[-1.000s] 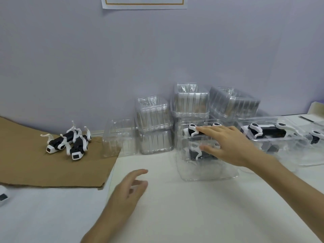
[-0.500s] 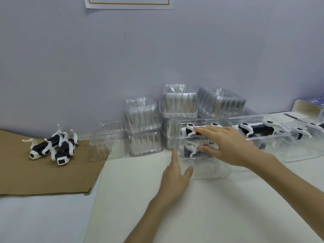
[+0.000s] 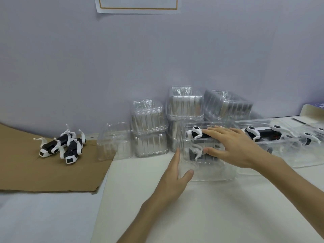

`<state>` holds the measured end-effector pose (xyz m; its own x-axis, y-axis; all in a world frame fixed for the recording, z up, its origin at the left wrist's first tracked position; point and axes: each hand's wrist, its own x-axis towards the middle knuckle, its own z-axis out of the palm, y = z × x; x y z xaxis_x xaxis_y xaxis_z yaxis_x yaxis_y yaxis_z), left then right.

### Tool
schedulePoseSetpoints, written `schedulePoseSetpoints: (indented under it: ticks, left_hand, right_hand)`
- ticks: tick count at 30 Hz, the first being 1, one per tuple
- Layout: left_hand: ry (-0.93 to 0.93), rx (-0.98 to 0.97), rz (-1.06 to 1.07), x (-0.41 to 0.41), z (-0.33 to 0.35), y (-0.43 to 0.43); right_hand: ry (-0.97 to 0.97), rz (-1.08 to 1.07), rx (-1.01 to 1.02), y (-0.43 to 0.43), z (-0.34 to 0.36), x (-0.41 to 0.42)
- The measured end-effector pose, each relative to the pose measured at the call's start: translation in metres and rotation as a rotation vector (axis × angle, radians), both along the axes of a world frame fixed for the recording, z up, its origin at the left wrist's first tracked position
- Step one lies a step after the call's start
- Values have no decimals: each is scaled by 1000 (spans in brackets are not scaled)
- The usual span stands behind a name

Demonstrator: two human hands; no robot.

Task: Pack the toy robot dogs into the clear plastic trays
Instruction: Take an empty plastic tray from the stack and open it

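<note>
A clear plastic tray (image 3: 210, 172) stands on the white table in front of me, with a black-and-white toy robot dog (image 3: 196, 134) inside it. My right hand (image 3: 235, 148) lies flat over the tray's top, fingers straight, thumb against its front. My left hand (image 3: 175, 174) touches the tray's left side with straight fingers and thumb at the lower corner. Two more toy dogs (image 3: 61, 146) lie on the brown cardboard (image 3: 43, 172) at the left. Another packed tray (image 3: 273, 137) with a dog sits to the right.
Stacks of clear trays (image 3: 149, 127) stand against the wall behind the tray, and a single one (image 3: 114, 141) stands left of them. More clear packaging and a white box edge (image 3: 312, 113) are at the far right. A paper sheet (image 3: 138, 5) hangs on the wall.
My left hand moved up and right from the bare table to the tray's left side. My right hand stayed on the tray's top.
</note>
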<state>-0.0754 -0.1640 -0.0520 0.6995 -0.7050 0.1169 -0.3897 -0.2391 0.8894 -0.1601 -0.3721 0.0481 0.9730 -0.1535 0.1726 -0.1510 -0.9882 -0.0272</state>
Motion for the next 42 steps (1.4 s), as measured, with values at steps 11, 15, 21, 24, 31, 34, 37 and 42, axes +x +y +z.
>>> schedulePoseSetpoints:
  ticks: [11,15,21,24,31,34,37,42]
  left_hand:
    - [-515,709,296,27,-24,142]
    - [-511,619,307,29,-29,148]
    - [-521,482,360,36,-28,153]
    - [-501,254,499,62,-11,159]
    - [-466,204,959,161,3,206]
    - [-387,155,877,187,2,219]
    - [-312,106,887,203,4,225]
    - [-337,134,948,214,7,217]
  right_hand:
    - [-135,331,177,114,-75,-1]
    - [86,257,218,142,-110,36]
    - [115,254,156,140,-132,43]
    - [111,244,180,141,-131,44]
    - [90,236,252,143,-123,43]
    - [84,228,262,144,-122,45]
    - [72,232,276,143,-122,47]
    - [58,238,290,141,-124,48]
